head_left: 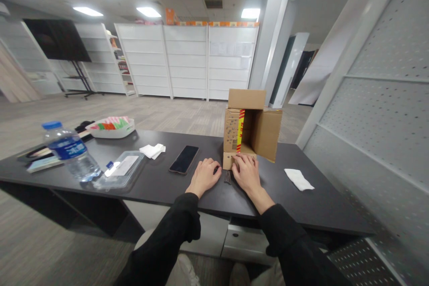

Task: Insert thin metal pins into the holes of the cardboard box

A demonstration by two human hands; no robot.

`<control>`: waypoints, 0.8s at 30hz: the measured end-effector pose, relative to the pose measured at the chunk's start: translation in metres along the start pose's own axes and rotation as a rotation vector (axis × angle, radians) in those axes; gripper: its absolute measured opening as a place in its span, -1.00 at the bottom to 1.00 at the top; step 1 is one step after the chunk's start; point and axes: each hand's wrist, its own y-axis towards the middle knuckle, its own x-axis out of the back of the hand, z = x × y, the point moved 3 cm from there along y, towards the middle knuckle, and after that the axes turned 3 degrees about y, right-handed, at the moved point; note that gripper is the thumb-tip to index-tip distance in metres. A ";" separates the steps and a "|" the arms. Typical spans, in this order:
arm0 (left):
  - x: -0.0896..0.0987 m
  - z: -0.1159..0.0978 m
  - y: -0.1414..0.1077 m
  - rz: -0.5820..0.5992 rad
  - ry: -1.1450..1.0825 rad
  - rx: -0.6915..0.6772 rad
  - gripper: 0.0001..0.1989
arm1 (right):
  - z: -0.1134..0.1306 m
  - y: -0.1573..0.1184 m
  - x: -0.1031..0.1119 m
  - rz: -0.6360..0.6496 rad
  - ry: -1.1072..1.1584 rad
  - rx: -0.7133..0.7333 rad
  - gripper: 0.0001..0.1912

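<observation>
A cardboard box [231, 132] stands on the dark table with its flaps folded out, its inside facing me. Many small holes dot its left side, and a red and yellow tape strip runs down its edge. My left hand [205, 175] rests on the table left of the box, fingers loosely bent, thumb apart from the index finger, nothing visible in it. My right hand [247, 173] is at the lower front flap, its fingers bent and touching the cardboard; what lies between its fingertips is hidden. Several dark screws [227, 177] lie side by side between my hands.
Left of my hands are a phone [184, 159], folded tissue [152, 150], a clear plastic case [124, 170], a water bottle [72, 152] and a white basket [112, 129] of colourful packets. Another tissue [299, 179] lies right. A perforated panel [378, 98] borders the table's right.
</observation>
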 end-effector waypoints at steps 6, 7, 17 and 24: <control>-0.001 0.001 0.001 -0.002 0.002 0.001 -0.78 | 0.000 -0.001 0.002 -0.021 -0.041 -0.042 -0.72; -0.001 0.001 0.001 -0.004 0.002 0.002 -0.78 | 0.000 -0.001 0.002 -0.023 -0.046 -0.050 -0.72; -0.001 0.002 0.000 -0.002 -0.021 0.008 -0.79 | 0.000 0.000 0.005 -0.013 -0.111 -0.122 -0.71; 0.000 0.001 0.000 0.003 -0.032 0.012 -0.79 | 0.000 -0.001 0.008 -0.012 -0.149 -0.159 -0.69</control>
